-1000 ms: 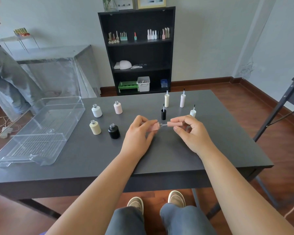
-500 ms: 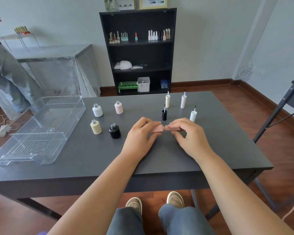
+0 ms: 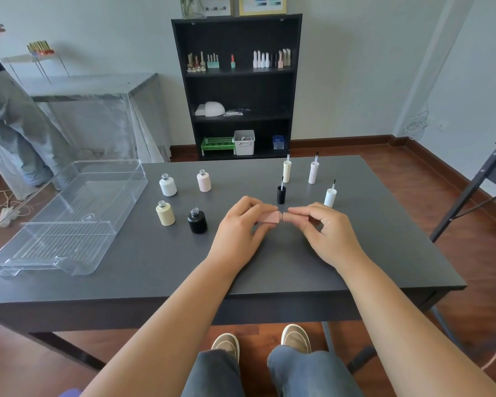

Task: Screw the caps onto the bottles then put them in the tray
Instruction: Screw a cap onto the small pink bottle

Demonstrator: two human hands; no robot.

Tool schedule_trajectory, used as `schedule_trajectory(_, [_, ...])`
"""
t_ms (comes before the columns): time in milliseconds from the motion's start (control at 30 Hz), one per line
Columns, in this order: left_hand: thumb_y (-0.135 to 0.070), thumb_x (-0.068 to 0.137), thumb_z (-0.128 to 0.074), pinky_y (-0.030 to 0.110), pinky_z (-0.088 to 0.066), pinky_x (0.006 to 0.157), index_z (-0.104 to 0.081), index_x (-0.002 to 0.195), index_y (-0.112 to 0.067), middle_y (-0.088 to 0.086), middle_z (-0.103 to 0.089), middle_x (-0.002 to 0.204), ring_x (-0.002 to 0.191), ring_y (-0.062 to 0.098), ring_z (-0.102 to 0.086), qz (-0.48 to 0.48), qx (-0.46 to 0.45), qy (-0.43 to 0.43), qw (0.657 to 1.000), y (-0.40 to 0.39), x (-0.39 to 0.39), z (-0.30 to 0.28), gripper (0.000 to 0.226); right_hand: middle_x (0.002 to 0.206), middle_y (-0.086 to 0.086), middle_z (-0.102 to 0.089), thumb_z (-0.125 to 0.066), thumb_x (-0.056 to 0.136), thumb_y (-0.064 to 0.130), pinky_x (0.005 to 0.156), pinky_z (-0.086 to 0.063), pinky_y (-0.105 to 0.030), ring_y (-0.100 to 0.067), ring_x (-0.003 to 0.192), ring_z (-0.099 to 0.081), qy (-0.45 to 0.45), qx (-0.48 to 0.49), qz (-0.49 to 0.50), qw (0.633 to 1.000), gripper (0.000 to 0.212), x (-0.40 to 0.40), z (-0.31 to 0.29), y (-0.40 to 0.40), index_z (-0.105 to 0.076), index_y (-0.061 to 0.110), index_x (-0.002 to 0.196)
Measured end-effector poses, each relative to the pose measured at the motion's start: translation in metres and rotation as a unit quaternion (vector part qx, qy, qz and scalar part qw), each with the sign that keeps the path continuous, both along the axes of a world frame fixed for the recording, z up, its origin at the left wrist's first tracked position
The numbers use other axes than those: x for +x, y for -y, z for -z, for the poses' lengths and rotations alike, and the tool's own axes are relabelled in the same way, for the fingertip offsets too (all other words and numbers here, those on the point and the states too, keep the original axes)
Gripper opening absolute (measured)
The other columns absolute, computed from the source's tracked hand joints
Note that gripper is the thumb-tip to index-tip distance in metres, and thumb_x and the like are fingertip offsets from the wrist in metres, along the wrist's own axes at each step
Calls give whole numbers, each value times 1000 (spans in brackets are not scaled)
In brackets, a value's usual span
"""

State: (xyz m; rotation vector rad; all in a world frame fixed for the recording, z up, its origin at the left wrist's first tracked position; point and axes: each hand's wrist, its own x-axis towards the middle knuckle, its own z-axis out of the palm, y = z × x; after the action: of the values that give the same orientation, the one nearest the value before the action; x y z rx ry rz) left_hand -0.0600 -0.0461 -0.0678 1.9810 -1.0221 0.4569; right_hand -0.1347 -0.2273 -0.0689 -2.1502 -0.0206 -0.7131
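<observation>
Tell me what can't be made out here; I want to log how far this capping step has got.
Head view only:
- Thread seating between the pink bottle and pink cap: a narrow gap shows, too small to judge.
- Most of the bottle: covered by the left hand.
- Most of the cap: covered by the right hand.
- Any liquid in the black bottle: opaque.

My left hand [image 3: 241, 224] grips pink bottle [image 3: 269, 217], right hand [image 3: 324, 227] pinches its pink cap [image 3: 297, 217], bottle & cap end to end, above the counter [image 3: 269, 262]. Four uncapped bottles to the left, four brush caps standing behind, clear tray [image 3: 69, 213] far left.
</observation>
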Motion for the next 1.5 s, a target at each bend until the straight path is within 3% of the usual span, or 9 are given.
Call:
schedule_trajectory(200, [-13, 87, -70, 42, -55, 72, -70, 108, -14, 1, -59, 101, 82, 21, -62, -3, 11, 6, 1000, 1, -1, 0, 22, 72, 15, -70, -43, 99, 42, 71, -48, -19, -15, 74, -62, -57, 74, -4, 996, 25, 3, 2, -1, -59, 38, 117])
schedule_trajectory(333, [-13, 87, -71, 41, -56, 72, -70, 108, -14, 1, -60, 101, 82, 19, -61, -19, -7, -5, 1000, 1, -1, 1, 21, 108, 17, -56, -66, 86, 16, 78, -43, -11, -3, 88, -56, 18, 12, -9, 1000, 37, 0, -1, -1, -57, 26, 120])
schedule_trajectory(500, [-13, 86, -72, 41, -56, 71, -70, 107, -14, 1, -60, 101, 83, 17, -60, -28, 2, 2, 1000, 1, -1, -1, 21, 96, 0, -60, -68, 77, -8, 79, -43, -13, -4, 84, -54, 84, -77, 5, 994, 28, 1, 1, -2, -66, 8, 100])
schedule_trajectory(700, [-11, 86, -72, 41, -55, 71, -71, 106, -15, 1, -60, 100, 83, 18, -60, -35, -4, 2, 999, 1, -2, -1, 20, 75, 8, -65, -66, 90, 20, 62, -42, -8, -3, 72, -58, 31, -16, 42, 999, 6, 2, 2, -1, -71, 18, 93])
schedule_trajectory(867, [-12, 85, -72, 41, -55, 69, -71, 105, -14, 1, -60, 99, 82, 19, -60, -36, -2, 8, 999, 1, -4, 0, 19, 63, -13, -59, -35, 91, 63, 59, -42, -28, -20, 61, -53, -48, 11, 111, 993, 67, 4, 3, 1, -65, 7, 71])
schedule_trajectory(1000, [-10, 86, -72, 41, -55, 70, -71, 105, -14, 2, -60, 100, 84, 20, -61, -41, 0, 7, 999, 0, -3, -1, 20, 105, 0, -58, -61, 87, 28, 75, -42, -11, -10, 83, -57, 59, -19, 21, 998, 28, 0, 0, -2, -66, 17, 112])
schedule_trajectory(1133, [-10, 86, -72, 42, -56, 70, -71, 105, -14, 2, -60, 101, 85, 20, -61, -39, 8, 15, 999, -1, -3, -1, 20, 101, -5, -59, -68, 77, -5, 81, -46, -21, -18, 89, -58, 104, -118, 7, 988, 31, 2, 4, -4, -66, 9, 105])
schedule_trajectory(1400, [-12, 86, -71, 42, -55, 70, -71, 107, -13, 3, -59, 98, 83, 21, -60, -39, 23, 29, 999, 0, -4, -1, 21, 76, 11, -59, -54, 95, 15, 63, -37, -9, -5, 69, -53, -1, -53, 53, 997, 20, 4, 4, -5, -63, 22, 112])
schedule_trajectory(1500, [-12, 87, -70, 41, -57, 70, -70, 106, -13, 1, -60, 100, 83, 20, -60, -42, 7, 15, 999, 0, -3, 0, 19, 73, 15, -67, -54, 97, 26, 64, -43, -9, -2, 70, -60, -22, 129, 16, 991, 16, 6, -1, -12, -69, 25, 103])
